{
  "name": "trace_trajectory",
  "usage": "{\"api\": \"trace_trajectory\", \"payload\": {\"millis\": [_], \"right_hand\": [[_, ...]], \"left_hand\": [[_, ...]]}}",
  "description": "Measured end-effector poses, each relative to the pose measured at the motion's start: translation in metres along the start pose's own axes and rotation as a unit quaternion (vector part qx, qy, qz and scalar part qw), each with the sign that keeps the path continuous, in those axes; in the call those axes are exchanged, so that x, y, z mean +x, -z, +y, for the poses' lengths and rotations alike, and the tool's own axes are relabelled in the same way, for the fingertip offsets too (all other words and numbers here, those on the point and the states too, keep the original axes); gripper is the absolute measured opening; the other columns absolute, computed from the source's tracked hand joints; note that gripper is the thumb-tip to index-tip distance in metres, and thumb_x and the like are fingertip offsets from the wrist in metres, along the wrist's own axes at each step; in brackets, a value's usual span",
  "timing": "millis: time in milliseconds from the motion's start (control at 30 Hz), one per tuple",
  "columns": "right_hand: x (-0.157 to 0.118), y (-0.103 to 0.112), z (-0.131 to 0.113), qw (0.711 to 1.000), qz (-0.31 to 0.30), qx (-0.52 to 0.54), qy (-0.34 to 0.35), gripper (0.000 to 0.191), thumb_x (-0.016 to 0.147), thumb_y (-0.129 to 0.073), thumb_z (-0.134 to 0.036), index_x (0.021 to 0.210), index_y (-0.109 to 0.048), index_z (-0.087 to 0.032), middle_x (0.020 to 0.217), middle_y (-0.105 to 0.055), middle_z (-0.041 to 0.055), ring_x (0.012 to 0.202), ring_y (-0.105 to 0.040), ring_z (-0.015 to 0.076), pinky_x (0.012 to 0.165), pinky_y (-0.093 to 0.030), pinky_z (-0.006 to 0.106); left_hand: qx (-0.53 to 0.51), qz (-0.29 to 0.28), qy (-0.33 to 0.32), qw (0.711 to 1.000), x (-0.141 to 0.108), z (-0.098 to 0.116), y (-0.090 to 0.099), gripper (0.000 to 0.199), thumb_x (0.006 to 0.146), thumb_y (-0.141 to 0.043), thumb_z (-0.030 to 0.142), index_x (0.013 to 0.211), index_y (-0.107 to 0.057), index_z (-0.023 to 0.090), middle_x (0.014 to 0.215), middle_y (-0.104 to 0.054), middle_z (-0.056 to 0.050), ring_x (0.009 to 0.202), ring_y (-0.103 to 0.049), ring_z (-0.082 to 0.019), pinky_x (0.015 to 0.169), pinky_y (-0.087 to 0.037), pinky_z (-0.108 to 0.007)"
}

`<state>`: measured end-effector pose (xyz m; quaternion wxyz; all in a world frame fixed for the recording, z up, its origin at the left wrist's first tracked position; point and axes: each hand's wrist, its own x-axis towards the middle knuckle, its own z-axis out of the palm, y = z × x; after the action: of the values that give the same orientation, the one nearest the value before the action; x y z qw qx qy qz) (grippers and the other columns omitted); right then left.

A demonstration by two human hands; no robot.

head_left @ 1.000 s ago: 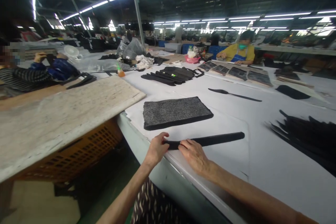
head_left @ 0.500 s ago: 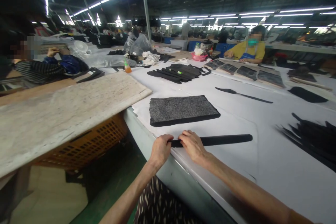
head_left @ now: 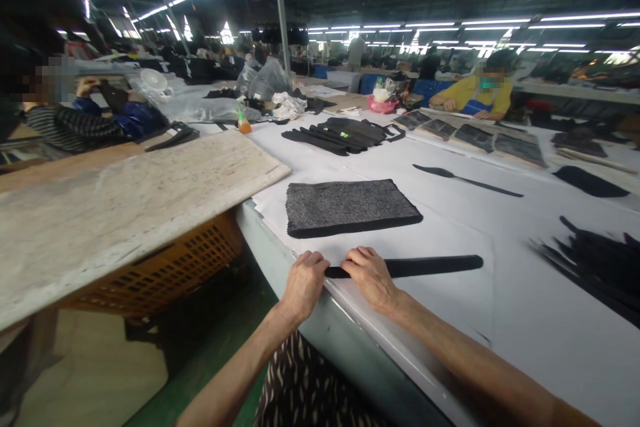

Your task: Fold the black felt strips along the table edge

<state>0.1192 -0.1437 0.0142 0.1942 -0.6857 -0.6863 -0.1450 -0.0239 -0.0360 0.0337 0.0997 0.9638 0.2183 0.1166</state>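
Black strip point(head_left: 435, 266) lies near the white table's point(head_left: 540, 280) edge.

The person's left hand point(head_left: 304, 283) and right hand point(head_left: 369, 277) are bare, with slender wrists and rounded knuckles. Both forearms point(head_left: 245, 363) are uncovered too, long and lean, and slightly wider toward the elbows. Over the lap lies a loose garment point(head_left: 306, 383) of very dark brown, close to black, printed all over with small cream marks. These are narrow, elongated and slightly curved, like little leaves or brush strokes, scattered unevenly. Farther down, the cloth sinks into shadow and its print grows hard to read.
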Motion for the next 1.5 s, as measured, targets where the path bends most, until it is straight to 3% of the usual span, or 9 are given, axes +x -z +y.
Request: {"api": "trace_trajectory", "payload": {"millis": [167, 533, 833, 967, 1167, 1400, 1500], "right_hand": [[-0.003, 0.005, 0.002, 0.998, -0.047, -0.006, 0.038, 0.012, 0.085, -0.057, -0.007, 0.079, -0.064, -0.016, 0.082, -0.056, 0.0036, 0.079, -0.046, 0.0178, 0.071, -0.038, 0.029], [-0.002, 0.010, 0.003, 0.988, -0.087, -0.070, 0.106, 0.014, 0.086, -0.052, -0.005, 0.079, -0.060, -0.013, 0.080, -0.053, 0.0037, 0.076, -0.046, 0.0177, 0.068, -0.040, 0.030], [0.002, 0.016, -0.002, 0.981, -0.104, -0.107, 0.123, 0.009, 0.089, -0.051, -0.009, 0.089, -0.057, -0.016, 0.084, -0.052, 0.0044, 0.079, -0.047, 0.0194, 0.068, -0.041, 0.032], [0.002, 0.015, -0.002, 0.983, -0.093, -0.103, 0.123, 0.012, 0.089, -0.051, -0.010, 0.097, -0.058, -0.015, 0.085, -0.052, 0.0047, 0.081, -0.047, 0.0195, 0.068, -0.040, 0.032], [-0.001, 0.015, 0.004, 0.983, -0.090, -0.104, 0.124, 0.017, 0.087, -0.053, -0.008, 0.102, -0.058, -0.015, 0.086, -0.053, 0.0048, 0.080, -0.047, 0.0196, 0.069, -0.040, 0.032], [-0.001, 0.018, 0.002, 0.980, -0.084, -0.113, 0.142, 0.019, 0.086, -0.052, -0.007, 0.102, -0.057, -0.016, 0.086, -0.053, 0.0044, 0.080, -0.047, 0.0190, 0.070, -0.040, 0.032], [0.008, 0.014, -0.008, 0.978, -0.082, -0.104, 0.161, 0.014, 0.088, -0.051, -0.008, 0.097, -0.057, -0.017, 0.085, -0.053, 0.0037, 0.080, -0.047, 0.0186, 0.069, -0.039, 0.031]], "left_hand": [[0.033, 0.009, -0.076, 0.997, -0.004, -0.007, -0.005, 0.022, 0.087, -0.045, 0.006, 0.085, -0.065, 0.016, 0.085, -0.062, -0.006, 0.082, -0.052, -0.021, 0.076, -0.046, -0.033], [0.140, -0.052, -0.183, 0.972, -0.004, -0.006, 0.005, 0.014, 0.086, -0.047, 0.006, 0.089, -0.060, 0.011, 0.087, -0.058, -0.010, 0.080, -0.050, -0.024, 0.073, -0.045, -0.037], [0.182, -0.089, -0.232, 0.952, -0.006, -0.012, 0.016, 0.032, 0.086, -0.037, 0.003, 0.111, -0.055, 0.009, 0.094, -0.059, -0.012, 0.082, -0.051, -0.025, 0.075, -0.044, -0.039], [0.112, -0.075, -0.198, 0.971, -0.014, -0.023, 0.017, 0.031, 0.085, -0.038, 0.004, 0.109, -0.057, 0.010, 0.095, -0.059, -0.011, 0.085, -0.050, -0.024, 0.079, -0.047, -0.039], [-0.034, 0.010, -0.115, 0.993, -0.023, -0.032, 0.010, 0.041, 0.080, -0.033, -0.002, 0.102, -0.063, 0.017, 0.097, -0.061, -0.007, 0.093, -0.051, -0.020, 0.082, -0.050, -0.035], [-0.142, 0.061, -0.067, 0.986, -0.027, -0.032, -0.001, 0.044, 0.079, -0.032, 0.001, 0.100, -0.067, 0.017, 0.098, -0.063, -0.008, 0.095, -0.054, -0.020, 0.085, -0.050, -0.034], [-0.241, 0.149, 0.042, 0.958, -0.031, -0.032, 0.001, 0.035, 0.085, -0.033, 0.012, 0.097, -0.066, 0.018, 0.109, -0.060, -0.009, 0.100, -0.056, -0.020, 0.089, -0.047, -0.033]]}}
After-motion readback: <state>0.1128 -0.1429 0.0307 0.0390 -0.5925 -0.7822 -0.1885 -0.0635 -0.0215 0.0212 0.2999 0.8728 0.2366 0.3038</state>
